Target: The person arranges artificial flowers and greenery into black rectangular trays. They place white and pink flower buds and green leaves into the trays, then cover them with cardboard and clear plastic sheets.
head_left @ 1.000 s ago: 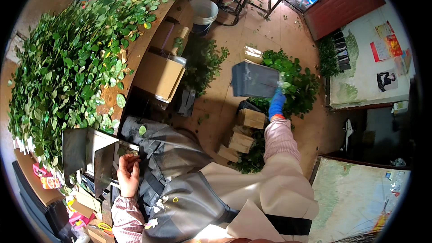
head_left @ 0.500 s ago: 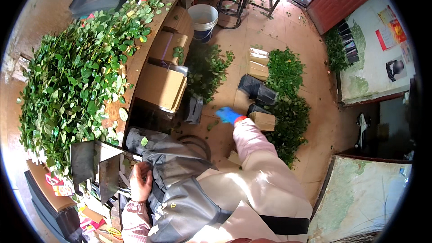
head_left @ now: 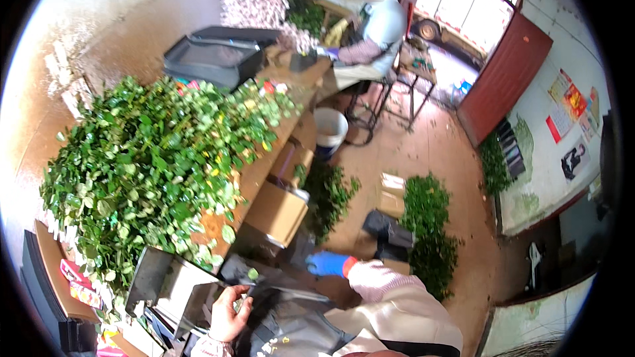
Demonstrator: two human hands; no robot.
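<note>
As a dark-walled holder (head_left: pixel 177 293) stands beside the half-open left hand (head_left: pixel 230 315), the loosely open right hand (head_left: pixel 327 264) seems between grasps; gripping requires closure.

Location type: small foliage workshop. Indicators: worktop (head_left: pixel 215 226), 9 o'clock, heaped with leafy stems (head_left: pixel 159 165); dark plastic trays (head_left: pixel 215 59) on worktop, between 10 and 11 o'clock; person (head_left: pixel 380 33) seated at worktop's far end, 1 o'clock. Floor (head_left: pixel 400 149): foliage bundles (head_left: pixel 426 215) in row, 4 o'clock; pale bucket (head_left: pixel 330 127), 12 o'clock. Wall (head_left: pixel 539 165): patchy paint, 3 o'clock. Doorway (head_left: pixel 460 0): open, between 1 and 2 o'clock; vehicle wheel (head_left: pixel 427 30) visible beyond.
</note>
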